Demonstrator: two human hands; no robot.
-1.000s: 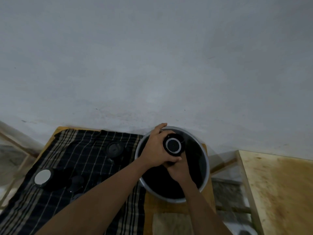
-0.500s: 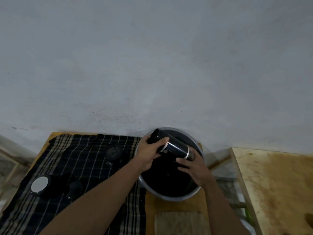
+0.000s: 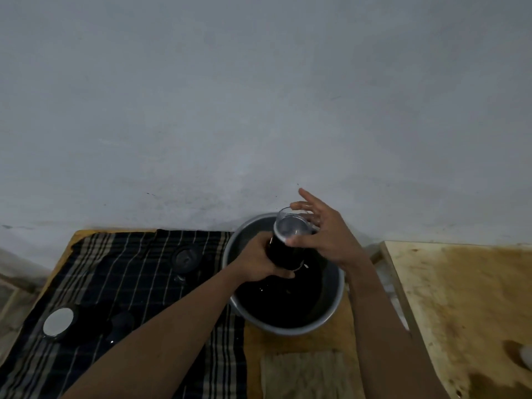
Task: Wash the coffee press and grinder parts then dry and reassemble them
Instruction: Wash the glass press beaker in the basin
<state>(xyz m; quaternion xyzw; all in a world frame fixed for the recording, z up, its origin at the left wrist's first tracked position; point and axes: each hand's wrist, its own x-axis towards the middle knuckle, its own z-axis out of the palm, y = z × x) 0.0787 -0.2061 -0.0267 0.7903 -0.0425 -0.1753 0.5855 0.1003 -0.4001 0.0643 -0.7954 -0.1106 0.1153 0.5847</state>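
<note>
1. Seemingly wet and slippery, the grinder body (image 3: 284, 251) hangs over the basin (image 3: 341, 295), lower centre of frame.
2. Left hand (image 3: 259, 263) grips its dark barrel; right hand (image 3: 325, 236), fingers spread, touches the clear, likely fragile top.
3. Safest hold: the barrel.

Table (image 3: 253, 349) bears striped cloth (image 3: 138, 272), basin (image 3: 288, 329), beige rag (image 3: 305, 375).

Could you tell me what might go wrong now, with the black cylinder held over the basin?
1. Only the left hand grips the black cylinder; the right hand is open beside its clear top. The fingers look wet, so it could slip and drop into the basin.
2. Drips or a splash could wet the striped cloth beside the basin, where other parts lie.
</note>
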